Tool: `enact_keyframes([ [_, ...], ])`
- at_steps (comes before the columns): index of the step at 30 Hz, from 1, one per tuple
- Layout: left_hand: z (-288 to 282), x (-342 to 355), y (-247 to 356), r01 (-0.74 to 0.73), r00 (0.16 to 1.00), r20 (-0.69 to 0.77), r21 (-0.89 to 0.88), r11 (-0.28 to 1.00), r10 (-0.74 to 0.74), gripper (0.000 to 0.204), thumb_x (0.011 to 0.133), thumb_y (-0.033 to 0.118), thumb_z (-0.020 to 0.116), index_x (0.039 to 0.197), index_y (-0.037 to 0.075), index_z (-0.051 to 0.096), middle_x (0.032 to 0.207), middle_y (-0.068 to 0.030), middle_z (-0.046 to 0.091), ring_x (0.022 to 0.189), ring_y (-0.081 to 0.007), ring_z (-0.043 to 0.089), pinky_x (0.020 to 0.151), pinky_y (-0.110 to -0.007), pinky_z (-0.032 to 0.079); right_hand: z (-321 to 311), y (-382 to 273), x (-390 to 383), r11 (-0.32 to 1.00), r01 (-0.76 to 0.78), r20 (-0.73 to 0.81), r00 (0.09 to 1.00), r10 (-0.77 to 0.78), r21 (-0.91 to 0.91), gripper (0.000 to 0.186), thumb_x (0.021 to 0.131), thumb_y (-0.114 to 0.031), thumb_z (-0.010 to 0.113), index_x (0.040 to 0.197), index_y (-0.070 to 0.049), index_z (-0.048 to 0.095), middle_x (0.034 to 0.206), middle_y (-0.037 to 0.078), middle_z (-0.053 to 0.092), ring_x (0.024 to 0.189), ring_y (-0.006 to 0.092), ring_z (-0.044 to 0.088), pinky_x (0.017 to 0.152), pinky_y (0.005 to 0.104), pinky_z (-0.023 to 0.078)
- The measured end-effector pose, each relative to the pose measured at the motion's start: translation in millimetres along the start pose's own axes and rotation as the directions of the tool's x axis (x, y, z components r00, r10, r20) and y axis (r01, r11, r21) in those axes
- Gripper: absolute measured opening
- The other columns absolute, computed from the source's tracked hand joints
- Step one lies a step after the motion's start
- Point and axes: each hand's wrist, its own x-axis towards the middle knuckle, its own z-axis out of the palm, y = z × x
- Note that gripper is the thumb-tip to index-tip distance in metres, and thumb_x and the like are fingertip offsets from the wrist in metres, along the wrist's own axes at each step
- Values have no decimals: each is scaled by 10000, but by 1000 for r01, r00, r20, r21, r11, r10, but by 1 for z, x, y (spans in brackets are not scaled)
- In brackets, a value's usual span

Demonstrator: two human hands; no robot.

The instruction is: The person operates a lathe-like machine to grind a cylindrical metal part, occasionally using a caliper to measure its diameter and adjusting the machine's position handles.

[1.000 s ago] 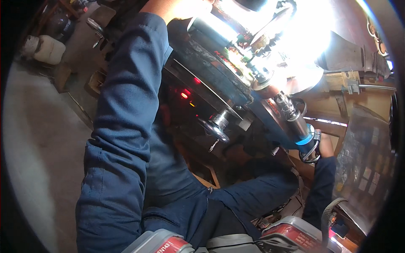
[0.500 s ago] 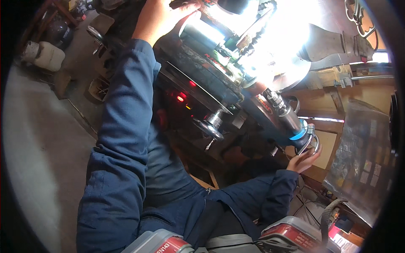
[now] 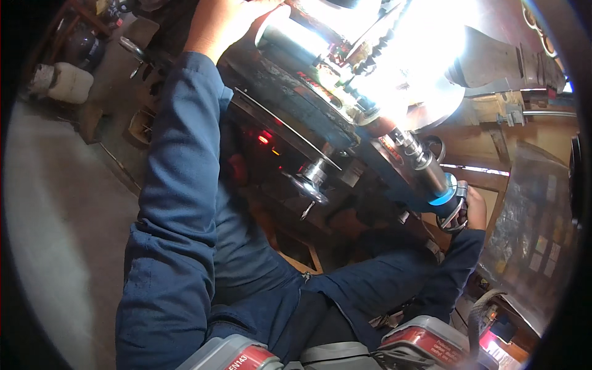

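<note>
A dark blue lathe-like machine [image 3: 320, 105] runs diagonally across the upper middle, with a bright steel cylinder [image 3: 293, 37] at its upper left end. My left hand [image 3: 231, 24] reaches to that end, closed on something I cannot make out. My right hand [image 3: 472, 206] grips the metal crank handle [image 3: 453, 219] behind a blue ring at the right end of a tailstock [image 3: 431, 172], which carries a silver chuck [image 3: 410, 145]. Below the bed hangs a chrome handwheel [image 3: 305, 188]. Strong glare hides much of the middle of the machine.
At left are a white plastic jug [image 3: 73, 83], a dark cylinder [image 3: 86, 46] and concrete floor [image 3: 61, 203]. Red lights glow under the machine. At right are wooden framing [image 3: 493, 148] and a translucent sheet [image 3: 524, 228]. My legs and two grey-red filter cartridges show at the bottom.
My left hand has shifted left since a second ago. My right hand dropped below the crank half a second ago and is now back up on its right side.
</note>
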Motion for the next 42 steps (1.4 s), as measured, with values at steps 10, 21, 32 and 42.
enact_keyframes([
  [10, 5, 5, -27, -115, 989, 82, -107, 988, 124, 323, 895, 242, 683, 1120, 12, 655, 978, -90, 717, 901, -143, 659, 833, -262, 492, 62, 47, -40, 832, 342, -591, 589, -551, -436, 342, 1002, -224, 433, 1130, 27, 625, 1056, 157, 657, 1002, 253, 609, 907, 354, 455],
  [21, 14, 1, -38, -50, 998, 31, -220, 974, 59, 293, 831, 203, 746, 1018, -19, 705, 975, -75, 731, 903, -109, 657, 824, -246, 490, 103, 102, -14, 701, 377, -780, -106, -616, -605, 492, 1017, -419, 421, 1157, 17, 600, 1128, 178, 623, 1059, 309, 588, 934, 403, 448],
  [32, 20, 1, -17, 58, 997, 68, -299, 953, -39, 231, 844, 70, 716, 1012, -81, 666, 977, -120, 716, 913, -145, 662, 862, -265, 504, 61, 34, -46, 870, 337, -694, 527, -491, -359, 306, 999, -221, 484, 1159, -3, 626, 1082, 140, 671, 983, 227, 640, 877, 322, 480],
  [42, 25, 0, -17, 108, 993, 88, -357, 928, -82, 243, 858, 70, 712, 1029, -88, 639, 999, -143, 705, 952, -166, 658, 898, -279, 493, 24, 10, -24, 916, 179, -407, 853, -326, -360, 289, 968, -198, 494, 1112, 9, 635, 1004, 134, 677, 949, 216, 629, 861, 324, 459],
])
